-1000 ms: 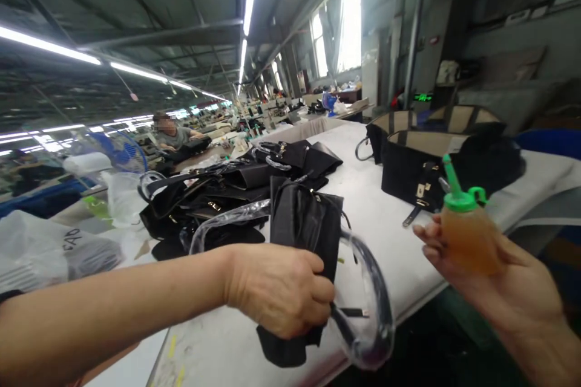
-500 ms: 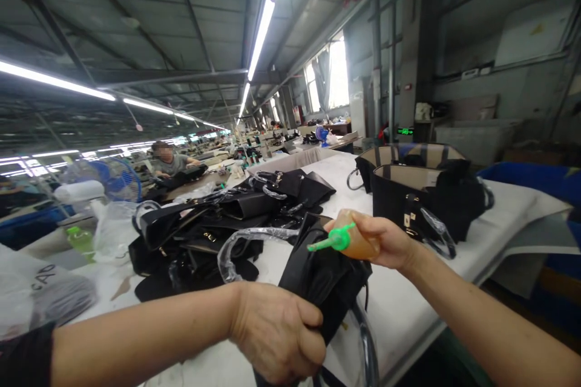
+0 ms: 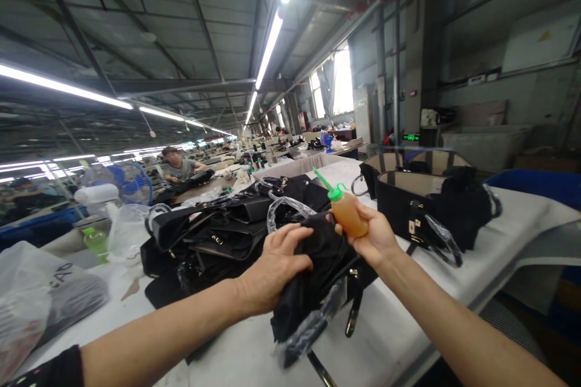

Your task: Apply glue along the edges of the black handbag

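My left hand (image 3: 271,266) grips a black bag (image 3: 313,272) lifted just above the white table (image 3: 399,314), fingers curled over its upper edge. A plastic-wrapped handle (image 3: 287,210) loops up from the bag. My right hand (image 3: 373,236) is closed round a small squeeze bottle (image 3: 345,208) of amber liquid with a green nozzle cap, held right beside the bag's top with the nozzle tilted up to the left.
A heap of black bags (image 3: 218,233) lies behind on the left. Two open black totes (image 3: 422,199) stand at the right. A plastic bag (image 3: 40,290), a green bottle (image 3: 96,240) and a blue fan (image 3: 127,181) are at the left. A seated person (image 3: 177,166) works further back.
My right hand brought the bottle from the far right up against the bag and turned its nozzle upward. My left hand shifted its hold from the bag's lower part to its top.
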The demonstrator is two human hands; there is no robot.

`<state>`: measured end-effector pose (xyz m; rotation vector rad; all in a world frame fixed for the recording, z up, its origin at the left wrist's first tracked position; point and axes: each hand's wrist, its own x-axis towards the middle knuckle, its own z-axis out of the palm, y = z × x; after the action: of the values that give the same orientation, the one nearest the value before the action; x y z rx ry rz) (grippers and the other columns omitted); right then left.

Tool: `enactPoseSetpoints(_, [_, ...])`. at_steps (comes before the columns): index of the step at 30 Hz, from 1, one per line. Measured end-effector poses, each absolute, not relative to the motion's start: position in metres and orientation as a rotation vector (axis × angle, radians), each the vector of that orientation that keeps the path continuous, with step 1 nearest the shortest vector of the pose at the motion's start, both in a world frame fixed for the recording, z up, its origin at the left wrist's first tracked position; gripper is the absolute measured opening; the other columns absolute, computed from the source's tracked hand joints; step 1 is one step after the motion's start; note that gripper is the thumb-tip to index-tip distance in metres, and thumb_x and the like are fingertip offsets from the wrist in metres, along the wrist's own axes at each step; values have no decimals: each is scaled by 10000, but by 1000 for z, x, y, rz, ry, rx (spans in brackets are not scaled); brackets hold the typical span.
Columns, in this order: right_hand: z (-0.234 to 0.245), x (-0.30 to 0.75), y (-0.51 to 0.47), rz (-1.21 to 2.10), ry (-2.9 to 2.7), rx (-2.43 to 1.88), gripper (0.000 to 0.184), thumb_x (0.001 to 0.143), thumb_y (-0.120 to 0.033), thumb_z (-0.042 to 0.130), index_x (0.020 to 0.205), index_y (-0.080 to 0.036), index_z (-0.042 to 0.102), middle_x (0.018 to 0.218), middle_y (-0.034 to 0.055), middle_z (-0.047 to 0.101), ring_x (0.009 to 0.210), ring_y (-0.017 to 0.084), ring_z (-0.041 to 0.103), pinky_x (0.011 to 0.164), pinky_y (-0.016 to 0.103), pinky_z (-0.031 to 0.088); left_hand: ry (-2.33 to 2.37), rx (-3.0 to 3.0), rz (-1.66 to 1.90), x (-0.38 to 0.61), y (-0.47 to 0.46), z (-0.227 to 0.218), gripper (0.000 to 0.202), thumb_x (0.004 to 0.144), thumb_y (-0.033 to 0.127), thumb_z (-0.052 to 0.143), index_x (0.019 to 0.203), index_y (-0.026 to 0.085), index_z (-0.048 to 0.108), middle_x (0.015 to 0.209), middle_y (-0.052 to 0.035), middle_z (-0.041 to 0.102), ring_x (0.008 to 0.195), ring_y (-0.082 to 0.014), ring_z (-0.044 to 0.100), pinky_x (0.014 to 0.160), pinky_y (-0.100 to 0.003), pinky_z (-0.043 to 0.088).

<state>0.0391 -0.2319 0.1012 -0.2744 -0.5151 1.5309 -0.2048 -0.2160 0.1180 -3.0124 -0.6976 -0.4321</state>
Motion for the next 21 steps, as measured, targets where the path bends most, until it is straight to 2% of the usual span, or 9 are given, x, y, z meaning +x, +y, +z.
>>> enactPoseSetpoints(1, [103,37,-232,1527,-467,-270,148,947,-246,577,962,-151,690,853,115,738,756,247,722,493,253,563,-996,-3079,-540,-201,-210,115,233,708,269,758,938,267,717,1494,-40,439,1390,-357,300,1127,-535,269])
enactPoseSetpoints(3, [107,28,-235,1529,-380,-257,172,966,-261,541,952,-157,676,848,110,730,761,241,720,470,229,545,-1475,-3132,-735,-193,-199,113,174,708,235,679,878,246,713,1346,-48,543,1308,-319,419,1071,-482,377])
enactPoseSetpoints(5, [110,17,-238,1532,-319,-235,197,979,-273,518,961,-148,670,851,108,724,747,231,714,452,216,531,-1634,-3178,-792,-183,-192,118,201,709,201,595,872,226,710,1172,-49,619,1165,-263,540,984,-400,461])
enactPoseSetpoints(7, [113,7,-239,1527,-282,-209,199,978,-279,523,973,-145,669,848,100,721,725,226,708,435,214,519,-1841,-3268,-755,-175,-193,130,234,667,195,575,860,204,708,1037,-49,652,1018,-241,605,901,-365,499])
enactPoseSetpoints(10, [113,-5,-236,1497,-247,-177,175,969,-285,548,968,-165,676,833,75,724,710,224,704,421,223,512,-2398,-3461,-726,-164,-206,148,304,679,314,622,935,173,705,917,-53,675,888,-246,640,826,-369,518])
enactPoseSetpoints(13, [111,-12,-227,1466,-225,-182,181,980,-271,535,965,-174,687,830,54,736,705,208,703,504,264,575,-2261,-3595,-849,-154,-219,157,515,630,429,784,1058,161,684,1018,-62,700,1032,-269,625,919,-356,497])
enactPoseSetpoints(16, [109,-18,-219,1484,-250,-211,188,976,-273,551,955,-156,697,840,69,744,696,210,701,596,309,612,-2151,-3457,-853,-145,-220,157,642,522,290,851,1118,160,652,1041,-54,703,1080,-277,613,934,-353,497])
enactPoseSetpoints(18, [109,-21,-217,1494,-292,-226,194,970,-287,563,950,-150,699,847,78,745,687,215,696,617,326,615,-2269,-3436,-825,-142,-214,155,597,516,203,780,1099,162,660,955,-36,711,971,-252,649,848,-334,525])
enactPoseSetpoints(21, [109,-23,-215,1482,-365,-249,185,966,-254,545,951,-154,700,865,71,749,714,204,697,665,313,612,-2392,-3461,-811,-140,-204,150,380,525,166,645,902,155,697,750,-27,690,708,-205,646,650,-300,521])
